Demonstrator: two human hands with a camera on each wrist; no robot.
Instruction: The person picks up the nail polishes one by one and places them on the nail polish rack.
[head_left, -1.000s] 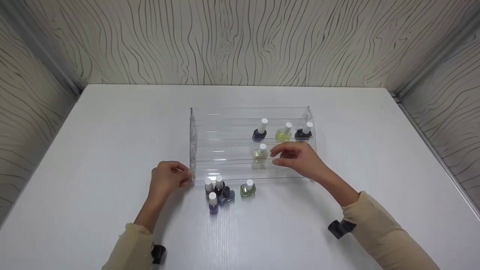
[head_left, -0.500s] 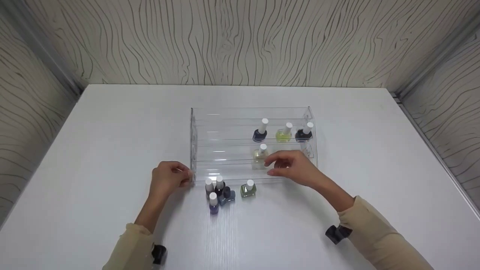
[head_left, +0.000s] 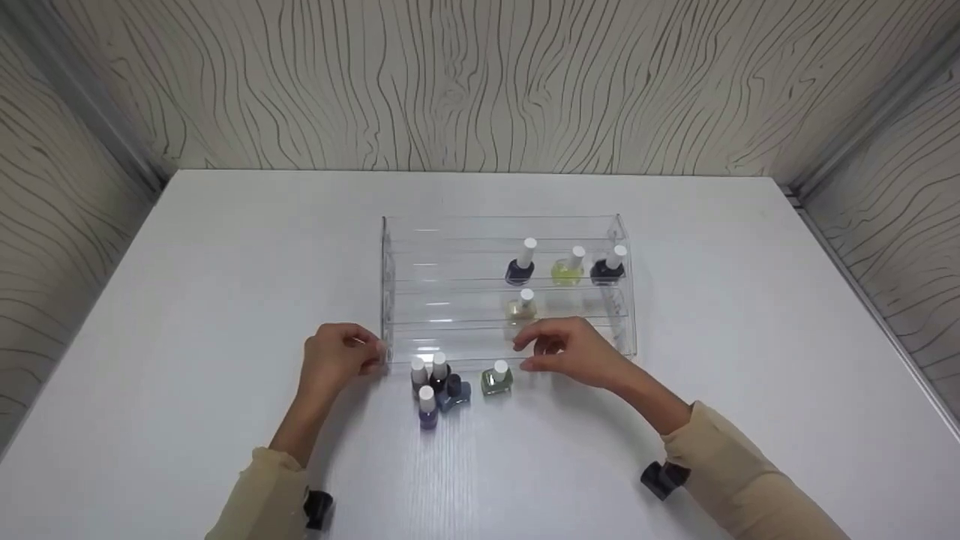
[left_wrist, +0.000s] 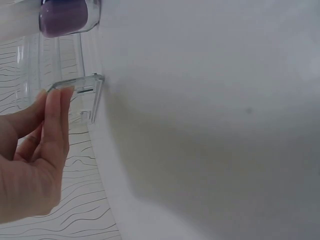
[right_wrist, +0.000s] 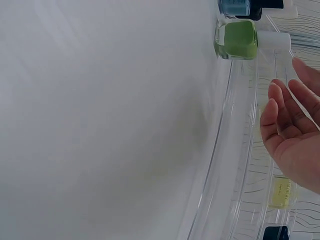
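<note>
Left hand [head_left: 337,355] far left, thumb and fingertips pinched on the near left corner of the clear rack [head_left: 435,286], probably steadying it. Next, tight bottle cluster [head_left: 439,381] on the counter [head_left: 225,300], purple bottle [head_left: 427,415] nearest the person. Then green bottle [head_left: 496,383], just in front of the rack, standing upright, long axis vertical, white cap up. Right hand [head_left: 574,351] just right of it, loosely curled, thumb and index apart, nothing held. Key relation: green bottle lies left of the right hand and slightly nearer the person, small gap between. Right hand clearly nearer; cluster sits between bottle and left hand. Pale bottle [head_left: 519,310] in the rack beyond the right hand, row of three bottles [head_left: 568,272] higher up.

Left wrist view shows fingertips on the rack edge, tiny in head view. Right wrist view shows green bottle side-on plus a label on a yellow bottle [right_wrist: 281,192], unreadable from head view
</note>
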